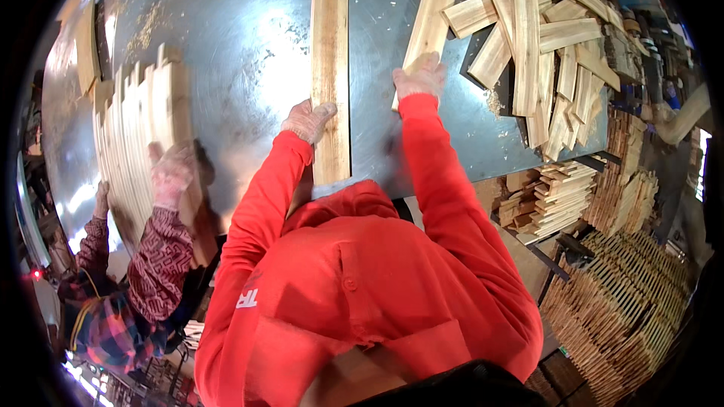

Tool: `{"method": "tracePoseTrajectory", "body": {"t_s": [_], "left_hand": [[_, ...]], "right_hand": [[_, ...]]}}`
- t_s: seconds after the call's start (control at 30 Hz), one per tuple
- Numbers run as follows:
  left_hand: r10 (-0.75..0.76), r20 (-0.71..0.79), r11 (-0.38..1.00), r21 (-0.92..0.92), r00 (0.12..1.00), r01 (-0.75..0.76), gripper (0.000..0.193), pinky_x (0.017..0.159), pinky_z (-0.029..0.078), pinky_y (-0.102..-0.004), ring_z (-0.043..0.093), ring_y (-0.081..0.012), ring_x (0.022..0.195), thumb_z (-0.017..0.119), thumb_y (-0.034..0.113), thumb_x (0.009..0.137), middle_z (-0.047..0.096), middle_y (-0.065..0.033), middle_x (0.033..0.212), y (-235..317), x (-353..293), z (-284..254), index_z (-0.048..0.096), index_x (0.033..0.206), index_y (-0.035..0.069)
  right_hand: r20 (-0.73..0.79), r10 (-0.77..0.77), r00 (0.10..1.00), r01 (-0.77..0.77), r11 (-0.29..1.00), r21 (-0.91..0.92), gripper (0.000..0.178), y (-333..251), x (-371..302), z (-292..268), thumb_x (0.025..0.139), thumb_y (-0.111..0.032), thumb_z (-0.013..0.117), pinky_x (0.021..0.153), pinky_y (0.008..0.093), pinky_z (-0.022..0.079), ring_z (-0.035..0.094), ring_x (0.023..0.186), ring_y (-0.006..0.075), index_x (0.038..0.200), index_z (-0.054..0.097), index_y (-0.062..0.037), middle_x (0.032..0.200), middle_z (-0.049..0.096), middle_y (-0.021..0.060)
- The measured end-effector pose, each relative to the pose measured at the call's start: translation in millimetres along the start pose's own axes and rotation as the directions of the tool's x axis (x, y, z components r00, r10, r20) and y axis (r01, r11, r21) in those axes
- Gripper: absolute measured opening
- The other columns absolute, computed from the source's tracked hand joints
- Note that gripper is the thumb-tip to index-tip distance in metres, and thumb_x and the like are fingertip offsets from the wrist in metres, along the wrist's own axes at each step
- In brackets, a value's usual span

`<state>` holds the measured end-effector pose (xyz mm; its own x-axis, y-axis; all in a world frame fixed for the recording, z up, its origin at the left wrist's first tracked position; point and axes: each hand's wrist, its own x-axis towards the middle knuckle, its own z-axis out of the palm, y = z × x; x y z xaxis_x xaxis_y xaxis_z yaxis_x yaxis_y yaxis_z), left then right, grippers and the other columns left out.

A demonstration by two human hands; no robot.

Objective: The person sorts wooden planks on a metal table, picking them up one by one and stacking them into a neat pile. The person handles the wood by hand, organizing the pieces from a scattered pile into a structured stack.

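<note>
A long flat wooden board [330,38] lies on the metal tabletop in front of me, its length running away from my body. My left hand [308,121], in a light glove, is closed on the left edge of this board near its closer end, with the thumb on top. To the right, a second wooden board [434,15] lies slanted beside the loose pile. My gloved right hand [420,78] is closed over its near end, thumb to the left and fingers to the right. The fingers there are slightly blurred.
A jumbled pile of short boards [524,38] covers the table's right side. At left, a co-worker's gloved hand [172,173] is on a row of upright-edged strips [139,128]. Stacked boards [562,192] and a large lumber stack [618,309] stand at right. Sawdust dots the metal table [234,0].
</note>
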<state>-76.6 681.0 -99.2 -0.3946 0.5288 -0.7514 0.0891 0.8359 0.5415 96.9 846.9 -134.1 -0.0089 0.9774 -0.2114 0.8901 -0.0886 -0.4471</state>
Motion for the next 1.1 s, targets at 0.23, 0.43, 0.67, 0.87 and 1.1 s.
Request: {"method": "tracePoseTrajectory", "body": {"t_s": [0.23,0.43,0.67,0.87,1.1], "left_hand": [[0.096,-0.062,0.857,-0.502,0.993,-0.115,0.047,0.076,0.049,-0.0359,0.06,-0.0221,0.083,0.071,0.038,0.082,0.066,-0.0091,0.1,-59.8,82.4,106.0,0.065,0.109,0.001],[-0.062,-0.187,0.746,-0.661,0.98,-0.079,0.051,0.085,0.049,-0.0341,0.062,-0.023,0.096,0.08,0.027,0.073,0.067,-0.0127,0.102,-65.5,72.1,84.0,0.063,0.108,-0.007],[-0.007,-0.1,0.689,-0.722,0.995,-0.067,0.062,0.095,0.041,-0.0321,0.057,-0.0216,0.107,0.078,0.037,0.074,0.064,-0.013,0.115,-36.7,39.5,95.2,0.061,0.119,-0.003],[-0.087,-0.211,0.904,-0.428,0.974,-0.012,0.058,0.079,0.049,-0.0372,0.064,-0.0263,0.086,0.077,0.041,0.074,0.069,-0.0149,0.096,-10.1,27.1,98.4,0.065,0.109,-0.004],[-0.094,-0.312,0.994,0.029,0.945,0.108,0.091,0.096,0.044,-0.0422,0.057,-0.0379,0.112,0.059,0.067,0.077,0.057,-0.0283,0.122,7.2,-6.7,56.7,0.045,0.131,-0.005]], "right_hand": [[0.461,-0.34,0.82,0.37,0.929,0.028,0.093,37.0,-96.6,-22.0,0.069,-0.05,0.076,0.11,0.0457,0.032,0.034,0.132,0.0452,0.145,0.037,-0.013,0.147,0.029,0.0274],[-0.15,-0.142,0.978,0.008,0.754,-0.657,0.113,131.6,114.6,-147.0,0.061,-0.057,0.077,0.096,0.044,0.042,0.052,0.117,0.0361,0.145,0.027,0.0005,0.133,0.046,0.0253],[0.104,-0.092,0.99,0.113,0.969,-0.219,0.091,199.1,145.9,-143.5,0.075,-0.014,0.073,0.087,0.0377,0.052,0.063,0.098,0.0323,0.149,0.02,-0.0066,0.118,0.058,0.021],[0.831,-0.236,0.505,-0.537,0.667,0.516,0.061,94.6,76.8,-106.1,0.08,-0.023,0.073,0.08,0.0327,0.054,0.064,0.093,0.0256,0.13,0.046,0.0006,0.1,0.064,0.0129],[0.693,-0.412,0.592,-0.085,0.823,0.561,0.063,-6.0,18.2,27.4,0.086,-0.038,0.07,0.096,0.0283,0.045,0.06,0.107,0.0202,0.13,0.05,0.0045,0.119,0.062,0.0168]]}}
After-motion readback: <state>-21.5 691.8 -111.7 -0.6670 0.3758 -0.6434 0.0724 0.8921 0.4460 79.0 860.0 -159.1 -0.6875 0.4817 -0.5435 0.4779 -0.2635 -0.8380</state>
